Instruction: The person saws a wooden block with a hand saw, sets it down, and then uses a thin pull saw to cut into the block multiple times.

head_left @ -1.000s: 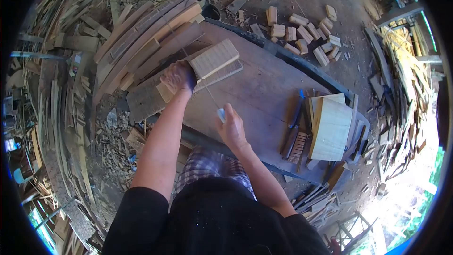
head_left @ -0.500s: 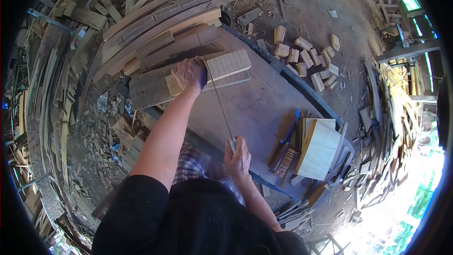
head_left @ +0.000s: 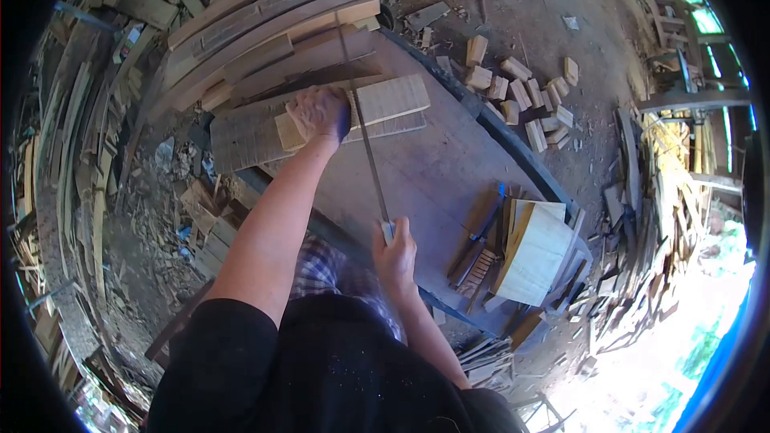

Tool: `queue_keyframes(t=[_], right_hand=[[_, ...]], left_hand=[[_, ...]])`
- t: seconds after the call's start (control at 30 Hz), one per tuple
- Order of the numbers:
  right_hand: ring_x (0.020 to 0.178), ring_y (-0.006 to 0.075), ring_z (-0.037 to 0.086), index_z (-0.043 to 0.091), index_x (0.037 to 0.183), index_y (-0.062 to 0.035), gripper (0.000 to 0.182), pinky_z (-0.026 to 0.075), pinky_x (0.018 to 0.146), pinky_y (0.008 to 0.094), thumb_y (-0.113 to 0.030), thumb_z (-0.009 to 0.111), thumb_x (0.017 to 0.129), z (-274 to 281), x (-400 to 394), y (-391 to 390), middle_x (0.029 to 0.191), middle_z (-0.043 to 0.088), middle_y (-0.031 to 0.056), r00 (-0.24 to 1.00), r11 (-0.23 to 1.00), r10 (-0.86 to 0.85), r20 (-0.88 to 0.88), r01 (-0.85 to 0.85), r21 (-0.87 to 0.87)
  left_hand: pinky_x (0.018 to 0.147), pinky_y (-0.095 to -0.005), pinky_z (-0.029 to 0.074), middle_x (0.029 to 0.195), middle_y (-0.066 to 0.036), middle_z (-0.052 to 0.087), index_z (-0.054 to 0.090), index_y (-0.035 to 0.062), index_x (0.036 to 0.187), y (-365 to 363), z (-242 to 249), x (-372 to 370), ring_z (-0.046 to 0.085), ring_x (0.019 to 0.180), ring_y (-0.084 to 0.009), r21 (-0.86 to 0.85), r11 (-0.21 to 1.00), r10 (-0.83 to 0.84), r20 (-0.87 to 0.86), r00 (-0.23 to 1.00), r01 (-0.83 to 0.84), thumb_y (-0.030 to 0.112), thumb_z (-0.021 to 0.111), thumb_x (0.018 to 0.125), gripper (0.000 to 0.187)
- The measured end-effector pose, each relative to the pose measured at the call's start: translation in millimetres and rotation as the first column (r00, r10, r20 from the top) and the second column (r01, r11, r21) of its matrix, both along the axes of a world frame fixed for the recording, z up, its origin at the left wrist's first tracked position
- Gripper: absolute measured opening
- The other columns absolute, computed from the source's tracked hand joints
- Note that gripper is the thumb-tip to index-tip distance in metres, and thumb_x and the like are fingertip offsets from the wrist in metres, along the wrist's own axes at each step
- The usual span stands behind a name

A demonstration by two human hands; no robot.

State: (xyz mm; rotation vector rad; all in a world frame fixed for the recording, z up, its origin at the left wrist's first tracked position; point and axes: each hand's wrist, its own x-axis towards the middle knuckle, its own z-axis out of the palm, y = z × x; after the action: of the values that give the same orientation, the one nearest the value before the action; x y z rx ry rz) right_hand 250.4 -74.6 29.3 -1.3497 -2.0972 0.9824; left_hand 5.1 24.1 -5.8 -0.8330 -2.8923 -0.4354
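Observation:
My right hand (head_left: 396,258) is wrapped round the handle of a handsaw (head_left: 370,152), in front of my body. The long narrow blade runs away from me across a pale wooden board (head_left: 395,99), just right of my left hand (head_left: 319,114). That hand presses down on the board, its fingers curled over the top. Under the board lies a wider, darker plank (head_left: 245,141), flat on the workbench (head_left: 425,180). Where blade and board meet is partly covered by my left hand.
Long curved timbers (head_left: 273,36) are stacked at the bench's far side. On its right end lie a pale panel (head_left: 531,252) and a tool with a blue tip (head_left: 486,220). Several cut blocks (head_left: 525,96) are heaped on the ground beyond. Scrap wood (head_left: 104,128) covers the left.
My right hand has shifted slightly forward and left with the saw, and the blade now shows its flat side more. My left hand stays on the board.

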Motion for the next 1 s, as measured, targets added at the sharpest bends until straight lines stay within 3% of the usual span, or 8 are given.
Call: queue_keyframes(t=[0.07, 0.13, 0.5, 0.7, 0.8, 0.87, 0.93, 1.0], right_hand=[[0.07, 0.0458, 0.06, 0.048, 0.089, -0.0011, 0.026, 0.048, 0.057, 0.0488, -0.019, 0.067, 0.089, 6, 6, -7, 0.079, 0.06, 0.0238, 1.0, 0.999, -0.006, 0.029, 0.007, -0.032], [0.069, 0.0456, 0.06, 0.048, 0.089, -0.0013, 0.026, 0.048, 0.057, 0.0489, -0.018, 0.067, 0.089, 2, -6, 6, 0.079, 0.06, 0.0236, 1.0, 1.0, -0.001, 0.028, 0.001, -0.009], [0.07, 0.0448, 0.06, 0.047, 0.09, -0.002, 0.026, 0.048, 0.057, 0.049, -0.018, 0.068, 0.089, -2, -1, -4, 0.078, 0.059, 0.0232, 0.999, 1.0, -0.005, 0.038, 0.005, -0.005], [0.071, 0.046, 0.061, 0.046, 0.089, -0.0014, 0.027, 0.048, 0.058, 0.0486, -0.018, 0.067, 0.089, -10, -45, 33, 0.077, 0.059, 0.0241, 1.0, 0.997, 0.028, -0.007, -0.027, 0.078], [0.069, 0.0476, 0.06, 0.045, 0.092, -0.0014, 0.026, 0.047, 0.057, 0.0484, -0.015, 0.067, 0.089, -5, -30, 19, 0.073, 0.059, 0.0255, 0.999, 0.998, 0.013, -0.041, -0.01, 0.063], [0.073, 0.0472, 0.06, 0.045, 0.092, -0.0011, 0.026, 0.048, 0.058, 0.0501, -0.017, 0.065, 0.091, -1, -3, -2, 0.08, 0.059, 0.0255, 1.0, 1.0, 0.003, -0.004, -0.003, -0.029], [0.073, 0.0473, 0.06, 0.045, 0.092, -0.0011, 0.025, 0.048, 0.058, 0.05, -0.016, 0.065, 0.091, 5, -5, 3, 0.08, 0.06, 0.0257, 1.0, 0.999, 0.009, -0.001, -0.009, -0.053], [0.072, 0.0475, 0.06, 0.045, 0.092, -0.0011, 0.025, 0.048, 0.058, 0.0499, -0.016, 0.065, 0.091, 5, -23, 18, 0.08, 0.06, 0.0259, 1.0, 0.997, 0.004, -0.01, -0.005, -0.079]], left_hand=[[0.086, -0.043, 0.035, 0.085, -0.004, 0.066, 0.069, 0.0146, 0.069, -7, -5, 4, 0.057, 0.094, -0.0238, 0.04, 0.999, -0.011, -0.096, 0.995, 0.015, 0.031, 0.047, 0.09, 0.035], [0.094, -0.0474, 0.034, 0.105, -0.008, 0.068, 0.072, 0.0112, 0.088, -1, 19, 3, 0.059, 0.107, -0.0258, -0.104, 0.994, 0.008, 0.198, 0.98, 0.013, 0.031, 0.04, 0.094, 0.038], [0.094, -0.0456, 0.035, 0.101, -0.008, 0.068, 0.073, 0.0122, 0.088, -2, 26, 2, 0.061, 0.102, -0.0258, -0.1, 0.995, -0.005, 0.203, 0.979, 0.026, 0.03, 0.039, 0.094, 0.039], [0.094, -0.0455, 0.035, 0.1, -0.008, 0.068, 0.072, 0.0122, 0.089, -2, 24, 3, 0.061, 0.103, -0.0257, -0.137, 0.99, -0.017, 0.202, 0.979, 0.045, 0.03, 0.038, 0.094, 0.039], [0.09, -0.0443, 0.036, 0.096, -0.007, 0.068, 0.073, 0.0118, 0.085, 0, 19, 1, 0.059, 0.101, -0.0255, -0.141, 0.99, -0.001, 0.172, 0.985, 0.025, 0.03, 0.039, 0.093, 0.039], [0.086, -0.0432, 0.036, 0.091, -0.005, 0.068, 0.073, 0.0113, 0.081, 2, 12, 1, 0.059, 0.098, -0.0254, -0.117, 0.993, 0.005, 0.147, 0.989, 0.012, 0.03, 0.041, 0.093, 0.039], [0.088, -0.0428, 0.036, 0.091, -0.006, 0.068, 0.074, 0.011, 0.081, -3, 7, 2, 0.059, 0.098, -0.0253, -0.008, 0.999, -0.031, 0.067, 0.997, 0.031, 0.03, 0.041, 0.093, 0.04], [0.092, -0.0443, 0.035, 0.098, -0.006, 0.067, 0.073, 0.0116, 0.087, -4, 15, 1, 0.058, 0.102, -0.0251, -0.079, 0.996, -0.04, 0.142, 0.989, 0.051, 0.031, 0.039, 0.094, 0.039]])
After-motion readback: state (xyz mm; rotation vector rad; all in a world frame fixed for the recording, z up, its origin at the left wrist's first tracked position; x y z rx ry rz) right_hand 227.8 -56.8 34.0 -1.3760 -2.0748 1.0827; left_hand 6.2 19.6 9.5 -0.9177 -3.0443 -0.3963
